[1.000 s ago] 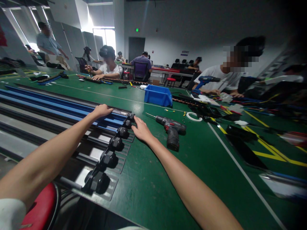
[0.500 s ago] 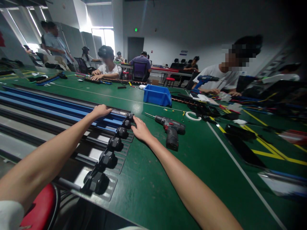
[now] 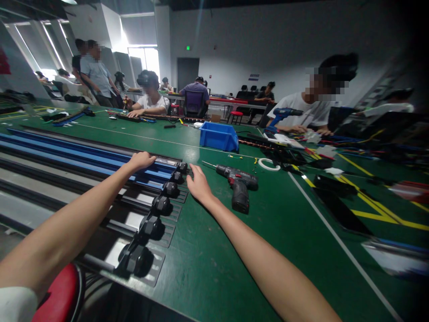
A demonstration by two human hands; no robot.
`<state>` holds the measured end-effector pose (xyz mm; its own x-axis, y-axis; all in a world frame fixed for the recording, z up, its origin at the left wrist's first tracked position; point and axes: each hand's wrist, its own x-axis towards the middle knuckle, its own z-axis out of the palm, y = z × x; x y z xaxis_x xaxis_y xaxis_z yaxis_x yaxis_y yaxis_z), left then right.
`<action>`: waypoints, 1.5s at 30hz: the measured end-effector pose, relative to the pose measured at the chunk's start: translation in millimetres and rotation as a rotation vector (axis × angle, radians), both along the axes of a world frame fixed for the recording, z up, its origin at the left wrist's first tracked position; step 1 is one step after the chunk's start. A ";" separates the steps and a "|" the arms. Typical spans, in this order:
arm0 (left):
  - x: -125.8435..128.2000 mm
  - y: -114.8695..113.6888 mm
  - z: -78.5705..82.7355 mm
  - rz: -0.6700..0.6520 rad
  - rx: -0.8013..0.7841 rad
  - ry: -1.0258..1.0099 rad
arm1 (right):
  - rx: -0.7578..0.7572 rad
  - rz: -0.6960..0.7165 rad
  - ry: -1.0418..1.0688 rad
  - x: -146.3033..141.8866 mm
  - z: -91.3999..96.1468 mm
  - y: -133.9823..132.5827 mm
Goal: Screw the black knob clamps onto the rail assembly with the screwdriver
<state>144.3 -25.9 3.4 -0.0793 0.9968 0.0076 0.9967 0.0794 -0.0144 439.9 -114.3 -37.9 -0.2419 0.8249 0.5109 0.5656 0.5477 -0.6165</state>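
My left hand rests palm down on the end of a blue rail, fingers curled over it. My right hand lies on the green table with fingers stretched toward the far black caster. A row of several black casters on metal plates runs from there toward me along the rail ends. A red and black cordless drill lies just right of my right hand.
A blue bin and a white ring sit beyond the drill. Black and grey rails stretch left. A red stool is at bottom left. Other people work at the far side, with cables and parts at the right.
My right hand has drawn slightly back from the far caster, fingers no longer touching it. The view tilted a little; a person at the back left has walked right.
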 end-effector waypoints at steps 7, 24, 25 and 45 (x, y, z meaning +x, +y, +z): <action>0.9 -1.5 -0.3 -0.020 0.000 0.001 | 0.228 0.498 -0.029 -29.5 72.2 -103.9; 5.7 -9.4 5.7 -0.035 0.003 -0.028 | 0.556 0.755 -0.491 -72.8 34.3 -186.5; 5.8 -10.0 6.0 -0.038 0.004 -0.027 | 0.554 0.749 -0.489 -73.3 33.8 -187.5; 5.7 -9.8 3.9 -0.046 0.012 -0.026 | 0.511 0.750 -0.507 -72.8 33.6 -188.8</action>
<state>150.0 -35.6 7.2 -0.0333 0.9993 0.0181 0.9994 0.0331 0.0118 367.1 -303.1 -4.3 -0.8875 0.0882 0.4523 0.1003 0.9950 0.0028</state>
